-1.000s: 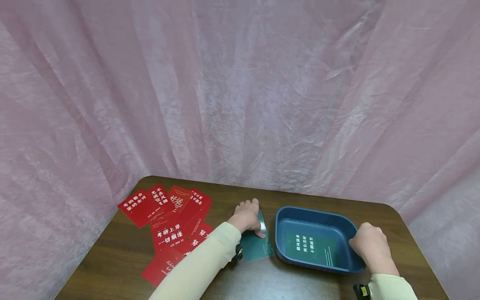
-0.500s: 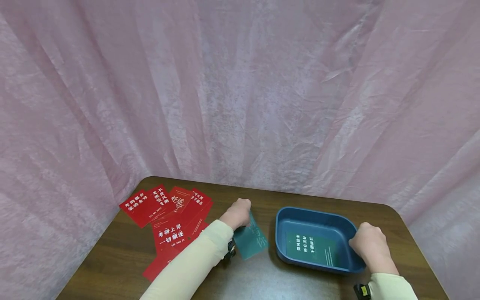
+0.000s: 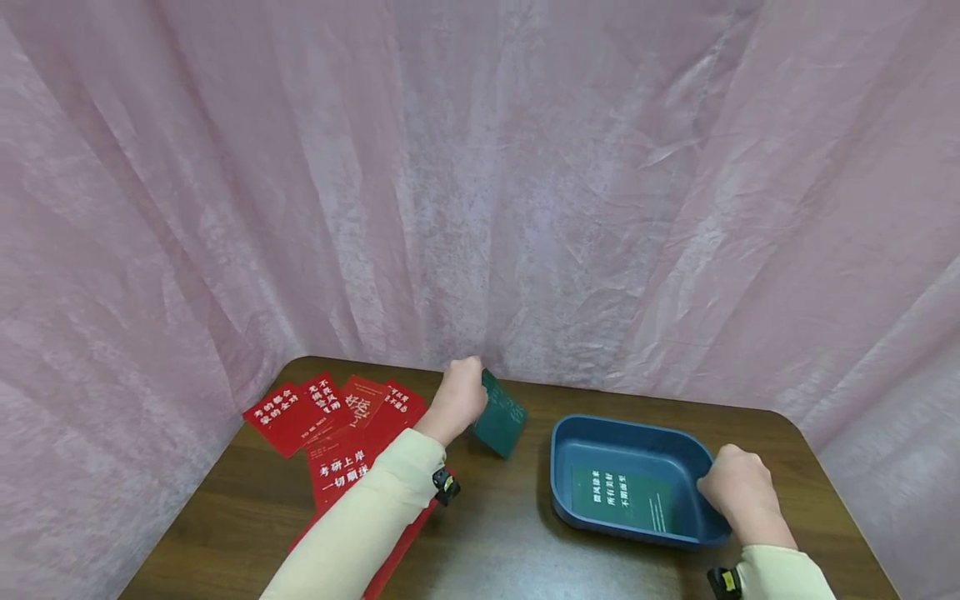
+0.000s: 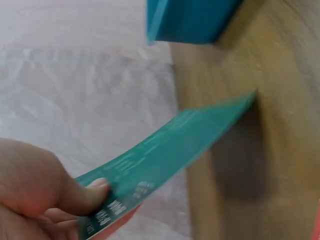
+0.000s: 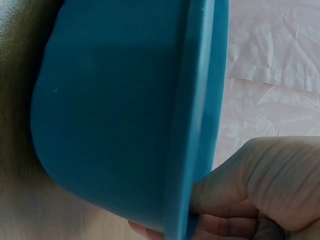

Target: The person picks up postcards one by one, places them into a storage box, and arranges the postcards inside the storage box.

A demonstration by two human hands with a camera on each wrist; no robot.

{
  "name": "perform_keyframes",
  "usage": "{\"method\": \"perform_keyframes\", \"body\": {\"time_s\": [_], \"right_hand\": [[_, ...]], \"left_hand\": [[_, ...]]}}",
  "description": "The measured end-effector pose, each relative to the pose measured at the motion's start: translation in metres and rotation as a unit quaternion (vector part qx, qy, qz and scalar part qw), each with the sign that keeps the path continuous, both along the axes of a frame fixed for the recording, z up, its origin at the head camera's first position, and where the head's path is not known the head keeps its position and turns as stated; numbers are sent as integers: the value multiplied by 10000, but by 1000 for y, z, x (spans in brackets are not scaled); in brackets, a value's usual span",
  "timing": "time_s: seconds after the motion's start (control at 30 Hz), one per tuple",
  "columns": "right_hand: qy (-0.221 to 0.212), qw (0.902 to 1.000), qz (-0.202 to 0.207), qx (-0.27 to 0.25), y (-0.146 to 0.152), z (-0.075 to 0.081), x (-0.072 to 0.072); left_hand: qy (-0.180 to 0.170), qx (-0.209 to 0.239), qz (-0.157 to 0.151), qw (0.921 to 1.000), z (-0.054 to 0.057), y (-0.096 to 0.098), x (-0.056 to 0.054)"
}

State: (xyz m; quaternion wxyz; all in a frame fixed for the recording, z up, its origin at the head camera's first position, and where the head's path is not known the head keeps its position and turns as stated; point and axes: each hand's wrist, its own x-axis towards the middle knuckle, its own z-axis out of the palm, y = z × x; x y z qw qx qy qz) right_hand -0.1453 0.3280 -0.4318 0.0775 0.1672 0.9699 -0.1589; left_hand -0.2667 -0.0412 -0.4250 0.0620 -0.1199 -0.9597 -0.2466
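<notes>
My left hand [image 3: 456, 398] pinches a green card [image 3: 501, 415] by one edge, above the table at centre. In the left wrist view this card [image 4: 165, 145] bends slightly, with the thumb on its printed face and its far corner sloping away. My right hand [image 3: 741, 492] grips the right end of a blue rectangular tub [image 3: 637, 427]. The right wrist view shows the thumb inside the tub's rim [image 5: 192, 130] and fingertips on the outer wall. Another green card [image 3: 622, 497] with white writing lies flat in the tub.
Several red cards [image 3: 337, 454] with white writing overlap on the left of the brown wooden table [image 3: 487, 546]; my left sleeve [image 3: 360, 517] covers part of them. A pink curtain [image 3: 480, 183] hangs behind the table's far edge.
My left hand has picked the green card up off the table, moving up and to the left with it. The right hand and the tub stay in place.
</notes>
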Motion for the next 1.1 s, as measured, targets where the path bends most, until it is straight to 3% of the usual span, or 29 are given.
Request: {"method": "perform_keyframes", "body": {"time_s": [0.1,0.2,0.33,0.43,0.53,0.63,0.8,1.1], "right_hand": [[-25,10000,1,33,1,-1,0],[-7,10000,-16,52,2,-2,-1],[41,10000,-30,54,0,-2,-1],[89,9999,5,73,0,-1,-1],[91,9999,20,85,-1,-1,-1],[69,9999,2,97,-1,-1,-1],[104,9999,12,96,-1,-1,-1],[64,9999,-12,84,-2,1,1]], "left_hand": [[606,508,64,9968,11,3,7],[1118,1085,96,9877,21,10,14],[2127,1213,277,9692,29,20,24],[2447,1274,423,9603,33,27,30],[2188,1677,372,9605,37,34,37],[1700,2242,200,9594,38,43,43],[933,2995,-87,9495,32,58,50],[530,3366,-263,9398,18,83,60]]}}
